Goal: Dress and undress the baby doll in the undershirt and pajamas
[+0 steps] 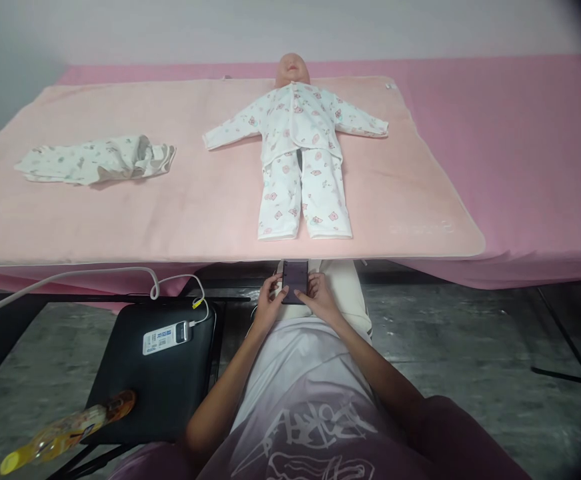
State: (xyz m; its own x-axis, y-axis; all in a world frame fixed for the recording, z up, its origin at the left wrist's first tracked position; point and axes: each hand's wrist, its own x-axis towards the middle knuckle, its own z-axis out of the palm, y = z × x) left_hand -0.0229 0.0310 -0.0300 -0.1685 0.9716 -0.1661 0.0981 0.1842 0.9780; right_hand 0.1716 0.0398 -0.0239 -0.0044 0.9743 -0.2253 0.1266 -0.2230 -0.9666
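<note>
A dark smartphone (295, 277) rests over my lap, just below the table edge. My left hand (271, 300) grips its left side, with the thumb on the screen. On the other side my right hand (321, 299) holds it the same way. Beyond the phone a baby doll (293, 70) lies on its back on the table, head at the far side. It wears a white printed jacket (300, 120) with both sleeves spread out, and matching printed trousers (280, 200) with the legs straight towards me.
A folded white printed cloth (95, 160) lies left on the peach mat (210, 213), over a pink tablecloth (510, 147). A black stool (170, 387) at my left carries a power bank (166, 338) with a white cable (95, 272) and a yellow-capped bottle (70, 430).
</note>
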